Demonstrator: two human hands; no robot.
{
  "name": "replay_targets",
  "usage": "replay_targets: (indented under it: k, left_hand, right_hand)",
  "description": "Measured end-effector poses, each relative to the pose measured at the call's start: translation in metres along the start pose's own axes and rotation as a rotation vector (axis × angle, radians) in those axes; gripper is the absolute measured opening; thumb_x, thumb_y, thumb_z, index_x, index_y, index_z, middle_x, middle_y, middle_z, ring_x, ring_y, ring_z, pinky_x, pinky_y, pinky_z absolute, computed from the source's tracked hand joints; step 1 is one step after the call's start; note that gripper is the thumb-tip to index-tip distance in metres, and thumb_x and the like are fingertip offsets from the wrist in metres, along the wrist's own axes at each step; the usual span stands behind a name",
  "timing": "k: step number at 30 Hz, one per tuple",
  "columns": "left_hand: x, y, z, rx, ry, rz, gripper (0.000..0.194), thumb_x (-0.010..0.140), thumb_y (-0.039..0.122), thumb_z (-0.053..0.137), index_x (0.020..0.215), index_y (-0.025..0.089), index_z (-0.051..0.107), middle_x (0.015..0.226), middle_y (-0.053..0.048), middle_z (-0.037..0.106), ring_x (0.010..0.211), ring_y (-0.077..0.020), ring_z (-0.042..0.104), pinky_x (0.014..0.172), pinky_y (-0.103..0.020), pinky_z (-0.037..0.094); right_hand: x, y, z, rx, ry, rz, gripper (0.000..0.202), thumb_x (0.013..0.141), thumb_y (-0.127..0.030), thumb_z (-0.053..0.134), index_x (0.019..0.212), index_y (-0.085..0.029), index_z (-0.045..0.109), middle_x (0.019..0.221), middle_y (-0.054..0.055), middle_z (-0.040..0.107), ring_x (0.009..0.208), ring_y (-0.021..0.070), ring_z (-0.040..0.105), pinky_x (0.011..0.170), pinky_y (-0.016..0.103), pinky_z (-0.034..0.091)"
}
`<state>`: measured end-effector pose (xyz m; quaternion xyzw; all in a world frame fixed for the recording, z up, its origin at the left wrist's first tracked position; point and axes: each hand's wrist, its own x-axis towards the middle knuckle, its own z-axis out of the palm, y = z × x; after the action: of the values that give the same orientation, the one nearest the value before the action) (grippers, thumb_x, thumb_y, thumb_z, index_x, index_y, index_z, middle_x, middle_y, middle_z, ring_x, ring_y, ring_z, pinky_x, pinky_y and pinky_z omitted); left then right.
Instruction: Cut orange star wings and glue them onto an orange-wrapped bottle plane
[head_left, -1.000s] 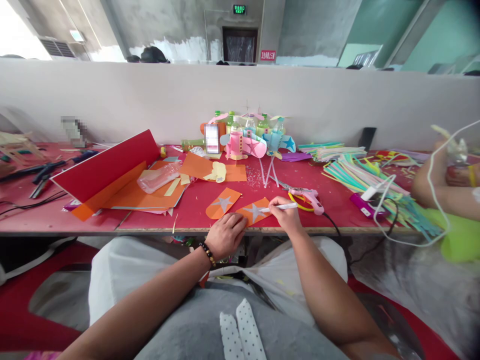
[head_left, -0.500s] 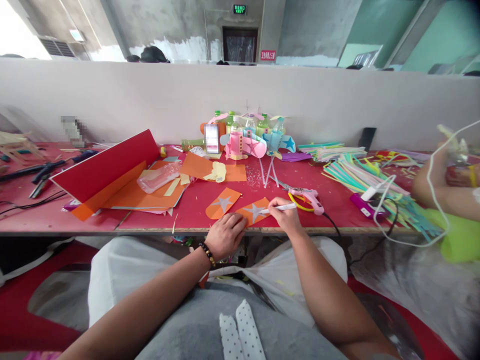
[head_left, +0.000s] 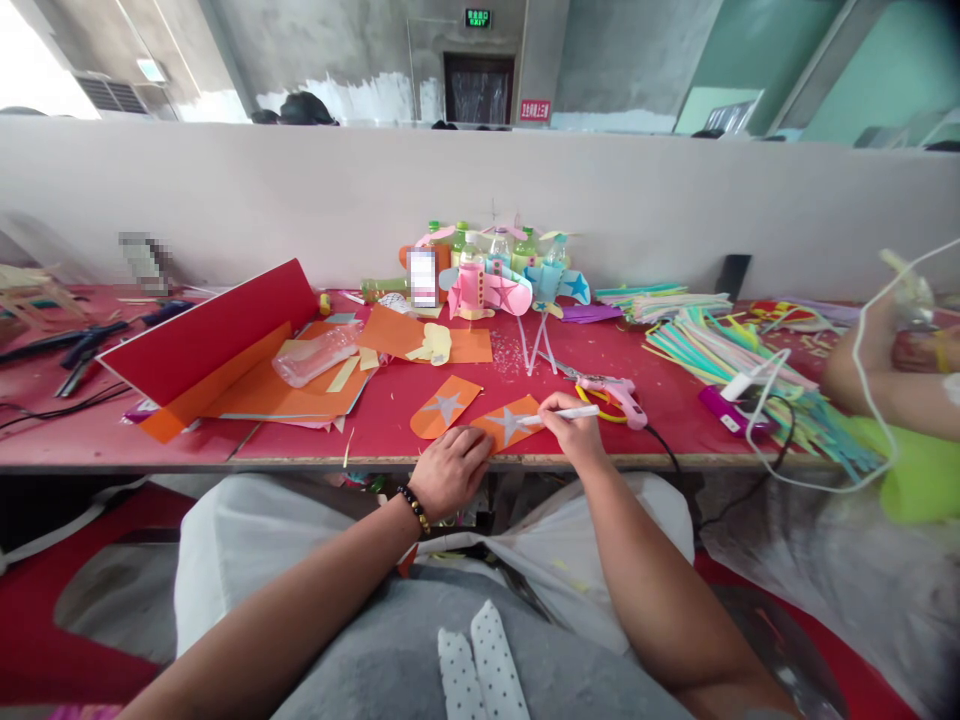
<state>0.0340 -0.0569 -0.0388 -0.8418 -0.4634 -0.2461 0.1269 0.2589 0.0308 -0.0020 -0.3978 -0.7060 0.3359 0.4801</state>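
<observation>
My right hand (head_left: 571, 430) is closed around a slim white pen (head_left: 579, 412), its tip over an orange paper cutout (head_left: 531, 404) that bears a silver-grey star (head_left: 511, 426). My left hand (head_left: 452, 468) lies flat with its fingers out, pressing the near left edge of that same cutout. Just to the left rests a second orange cutout (head_left: 421, 422) with one rounded end and a similar grey star (head_left: 447, 405). Both pieces lie near the front edge of the red table (head_left: 382, 440).
A pink glue gun (head_left: 626, 395) and yellow-handled scissors (head_left: 592, 400) lie to the right. Beyond are decorated bottles (head_left: 472, 290) and a phone (head_left: 424, 278). Orange sheets (head_left: 262, 398) and a clear plastic bottle (head_left: 315, 358) are left; coloured strips (head_left: 720, 350) and another person's arm (head_left: 862, 360) right.
My right hand and the pen have shifted very slightly to the right over the star. My left hand stays on the cutout, and the other things are unmoved.
</observation>
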Motion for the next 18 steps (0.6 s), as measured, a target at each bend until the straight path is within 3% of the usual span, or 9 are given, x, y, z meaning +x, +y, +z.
replay_targets:
  k: [6, 18]
  left_hand:
    - [-0.0008, -0.0013, 0.0008, 0.020, -0.001, 0.005, 0.034, 0.094, 0.026, 0.048, 0.124, 0.015, 0.055, 0.117, -0.012, 0.059, 0.106, -0.0248, 0.051, 0.093, -0.040, 0.050]
    - [-0.0038, -0.0057, 0.0036, -0.053, 0.068, 0.021, 0.034, 0.092, 0.025, 0.050, 0.124, 0.018, 0.056, 0.116, -0.011, 0.062, 0.104, -0.0237, 0.055, 0.097, -0.043, 0.048]
  right_hand:
    - [0.0000, 0.0017, -0.0010, 0.047, 0.110, 0.029, 0.014, 0.077, -0.026, 0.056, 0.065, -0.020, 0.058, 0.057, -0.003, 0.054, 0.055, 0.0134, 0.047, 0.054, 0.026, 0.035]
    - [0.0009, 0.0059, 0.0002, 0.087, 0.140, 0.038, 0.014, 0.078, -0.030, 0.059, 0.067, -0.021, 0.060, 0.059, -0.002, 0.057, 0.057, 0.0141, 0.048, 0.055, 0.027, 0.037]
